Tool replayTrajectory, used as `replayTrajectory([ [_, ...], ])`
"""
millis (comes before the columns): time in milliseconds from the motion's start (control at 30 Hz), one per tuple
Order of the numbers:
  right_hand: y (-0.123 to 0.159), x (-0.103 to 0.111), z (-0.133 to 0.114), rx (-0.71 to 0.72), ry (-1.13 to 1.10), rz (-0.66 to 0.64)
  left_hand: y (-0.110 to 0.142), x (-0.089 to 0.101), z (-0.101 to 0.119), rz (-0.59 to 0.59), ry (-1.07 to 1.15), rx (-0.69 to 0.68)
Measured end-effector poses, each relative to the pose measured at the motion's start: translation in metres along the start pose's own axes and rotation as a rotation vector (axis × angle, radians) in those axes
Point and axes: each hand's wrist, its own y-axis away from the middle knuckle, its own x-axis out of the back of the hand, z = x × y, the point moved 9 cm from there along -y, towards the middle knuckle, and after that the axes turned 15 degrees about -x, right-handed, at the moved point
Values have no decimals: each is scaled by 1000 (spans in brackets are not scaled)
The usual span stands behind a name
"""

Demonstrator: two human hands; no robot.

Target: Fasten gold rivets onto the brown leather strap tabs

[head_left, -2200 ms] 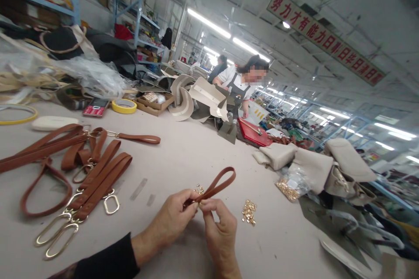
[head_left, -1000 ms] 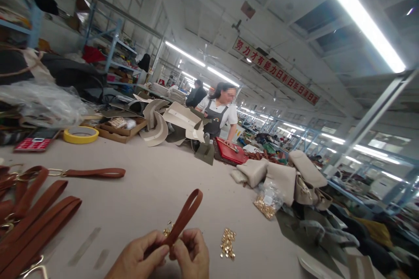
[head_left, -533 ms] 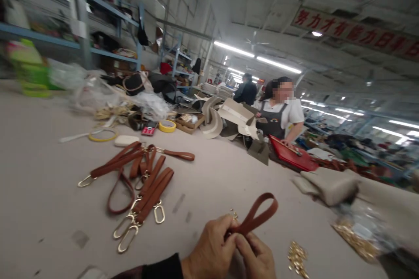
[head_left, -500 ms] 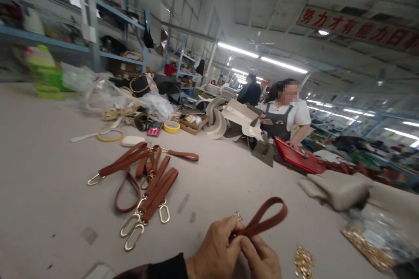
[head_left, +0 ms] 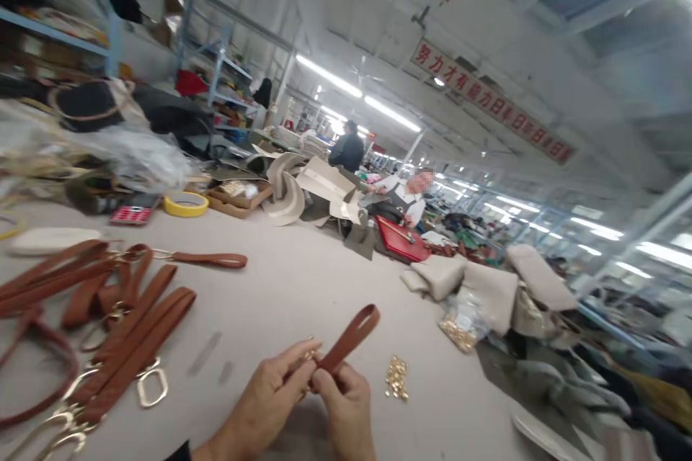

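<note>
A brown leather wrist strap is held above the table, its folded loop pointing up and to the right. My right hand is closed, thumb and fingers pinching the strap near its lower end. My left hand is closed at that same end, where small gold metal glints between the fingers; its exact shape is hidden. On the right of my hands lies a small heap of gold rivet-like pieces. More brown straps with gold clasps lie in a pile on the left.
Yellow tape, a red-keyed calculator and a cardboard box sit along the back. Beige cut pieces are piled behind. A plastic bag of gold pieces and folded material are at right. A co-worker handles a red bag.
My view has swung right, so the table's things appear farther left. Both hands remain on the strap, which is turned more upright, and gold metal now shows at my left fingers.
</note>
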Motion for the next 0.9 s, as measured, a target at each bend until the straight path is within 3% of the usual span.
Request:
replayTrajectory([
  [100, 6, 0, -13, 51, 35, 7, -4, 11, -8, -16, -219, -27],
  [200, 13, 28, -18, 149, 103, 174, -8, 24, -8, 24, -439, -78],
  [300, 28, 74, -14, 204, 151, 374, -11, 31, -3, 72, -585, -160],
  [400, 58, 129, -7, 147, 140, 509, -12, 28, 3, 56, -649, -231],
  [500, 115, 190, -5, 105, -19, 677, -11, 25, 9, 18, -692, -237],
  [600, 186, 249, -1, 163, -251, 850, -13, 23, 9, -6, -779, -189],
  [667, 235, 284, 13, 174, -326, 982, -16, 22, 7, -14, -849, -164],
  [767, 301, 324, 59, 47, -318, 1190, -18, 23, 2, -22, -897, -100],
  [900, 342, 348, 143, -190, -308, 1279, -18, 29, -3, -19, -929, -6],
])
